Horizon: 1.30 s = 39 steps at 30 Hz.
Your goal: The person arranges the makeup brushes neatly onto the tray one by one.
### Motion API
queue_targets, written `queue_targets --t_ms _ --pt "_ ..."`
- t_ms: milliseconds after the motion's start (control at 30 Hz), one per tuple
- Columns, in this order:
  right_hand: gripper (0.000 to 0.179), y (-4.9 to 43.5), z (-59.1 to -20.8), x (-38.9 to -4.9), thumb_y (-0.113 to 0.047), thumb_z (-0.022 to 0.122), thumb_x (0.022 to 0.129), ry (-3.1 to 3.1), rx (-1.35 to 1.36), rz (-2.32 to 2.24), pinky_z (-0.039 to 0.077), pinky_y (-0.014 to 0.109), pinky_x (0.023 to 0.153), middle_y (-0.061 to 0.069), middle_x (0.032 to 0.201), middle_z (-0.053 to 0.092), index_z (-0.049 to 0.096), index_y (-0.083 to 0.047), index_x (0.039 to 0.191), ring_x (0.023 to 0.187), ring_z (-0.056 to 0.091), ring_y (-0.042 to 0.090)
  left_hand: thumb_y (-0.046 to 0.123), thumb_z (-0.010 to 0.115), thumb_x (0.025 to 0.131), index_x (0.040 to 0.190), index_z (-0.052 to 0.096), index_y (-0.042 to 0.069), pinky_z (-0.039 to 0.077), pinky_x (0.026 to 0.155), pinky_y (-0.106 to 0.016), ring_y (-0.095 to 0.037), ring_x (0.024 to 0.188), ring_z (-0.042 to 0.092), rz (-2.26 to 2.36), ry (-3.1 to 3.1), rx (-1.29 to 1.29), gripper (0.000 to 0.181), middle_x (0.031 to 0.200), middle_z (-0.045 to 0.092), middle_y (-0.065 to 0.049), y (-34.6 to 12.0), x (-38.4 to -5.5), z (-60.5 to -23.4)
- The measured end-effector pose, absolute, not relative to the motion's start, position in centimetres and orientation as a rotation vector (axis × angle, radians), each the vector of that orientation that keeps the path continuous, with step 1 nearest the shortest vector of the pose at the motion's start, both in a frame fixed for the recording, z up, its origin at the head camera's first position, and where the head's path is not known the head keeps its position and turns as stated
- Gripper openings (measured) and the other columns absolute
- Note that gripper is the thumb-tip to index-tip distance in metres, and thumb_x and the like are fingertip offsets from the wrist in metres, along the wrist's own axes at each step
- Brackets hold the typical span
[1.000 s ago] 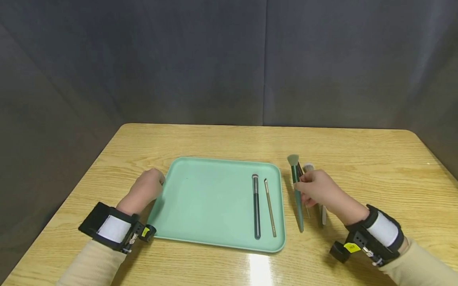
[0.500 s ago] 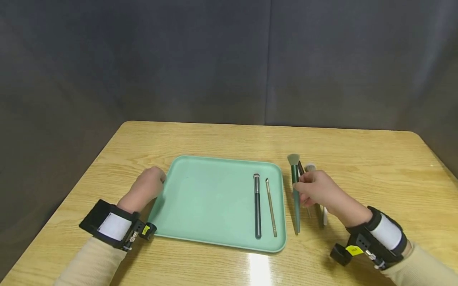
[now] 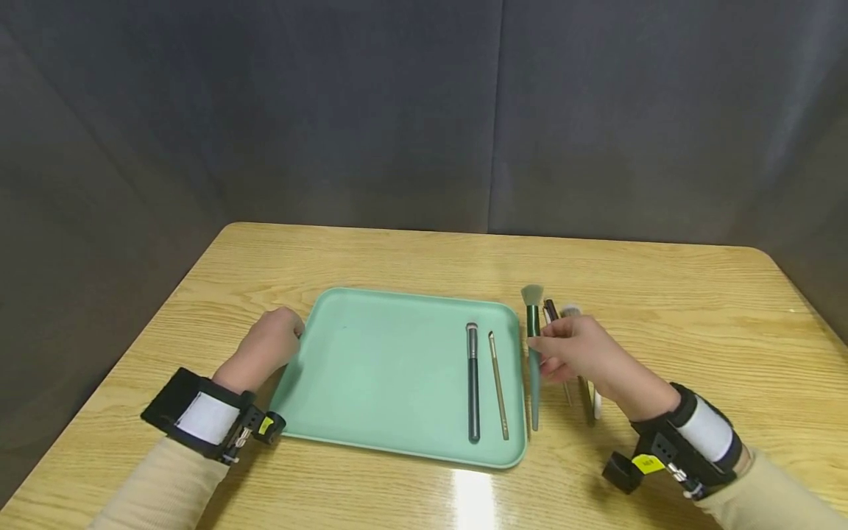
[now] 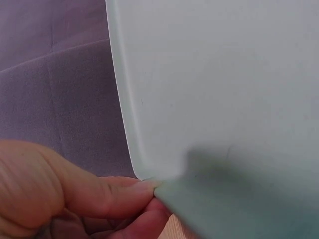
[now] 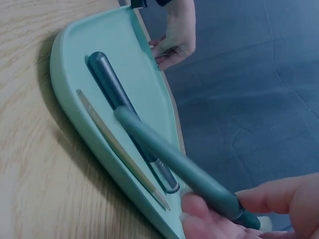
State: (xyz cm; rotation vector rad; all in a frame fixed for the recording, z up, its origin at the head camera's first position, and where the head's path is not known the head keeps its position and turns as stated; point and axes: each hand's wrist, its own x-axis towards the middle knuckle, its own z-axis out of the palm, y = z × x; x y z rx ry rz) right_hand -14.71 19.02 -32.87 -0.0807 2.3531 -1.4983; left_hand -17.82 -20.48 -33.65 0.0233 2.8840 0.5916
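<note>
My left hand [image 3: 270,344] pinches the left rim of the mint-green tray [image 3: 384,383] between thumb and fingers, as the left wrist view confirms. In my right hand [image 3: 578,352] is a green makeup brush [image 3: 534,368], pinched by thumb and fingers near mid-handle, bristles toward the far side. It is just beside the tray's right rim. On the tray lie a black-handled brush [image 3: 473,386] and a thin gold-handled brush [image 3: 499,390], side by side near the right end. Behind and under the right hand are other brushes, including a white-bristled brush [image 3: 570,310], partly hidden.
A dark thin handle [image 3: 550,309] lies on the wooden table [image 3: 636,276] beyond the right hand. A dark grey curtain [image 3: 358,118] stands behind the table's far edge. Both wrists wear black straps with cameras.
My right hand has moved slightly left with the green brush, bringing it from beside the other brushes to the tray's right rim. The left hand stays on the tray's rim.
</note>
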Motion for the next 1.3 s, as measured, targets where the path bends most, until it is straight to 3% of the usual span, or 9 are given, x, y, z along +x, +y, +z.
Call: queue_targets --t_ms 233,567,1300 --pt "0.027 18.7 -33.0 -14.7 -0.009 0.055 0.096 2.290 -0.108 -1.557 0.057 0.035 0.065 0.009 0.075 0.063 0.054 0.017 0.105 0.065 0.065 0.017 -0.014 0.044 0.085 0.088 0.068 -0.008 0.039 0.053 -0.028 -0.020 0.060 0.047 0.595 2.882 -0.001 0.025 0.066 0.049 -0.010 -20.3 -17.7 -33.7" --pt "0.026 18.0 -33.2 -14.8 -0.009 0.056 0.095 2.256 -0.114 -1.578 0.056 0.034 0.065 0.009 0.075 0.064 0.055 0.015 0.104 0.066 0.065 0.016 -0.013 0.044 0.087 0.104 0.066 -0.015 0.044 0.057 -0.031 -0.024 0.068 0.052 0.585 2.852 -0.028 0.028 0.079 0.058 -0.017 -20.2 -17.7 -33.6" --pt "0.022 15.9 -33.2 -14.9 -0.007 0.057 0.095 2.171 -0.137 -1.641 0.056 0.034 0.064 0.008 0.070 0.063 0.056 0.014 0.101 0.063 0.065 0.016 -0.014 0.045 0.086 0.103 0.065 -0.016 0.045 0.058 -0.032 -0.025 0.068 0.052 0.606 2.863 0.002 0.027 0.080 0.059 -0.018 -20.2 -17.8 -33.5"
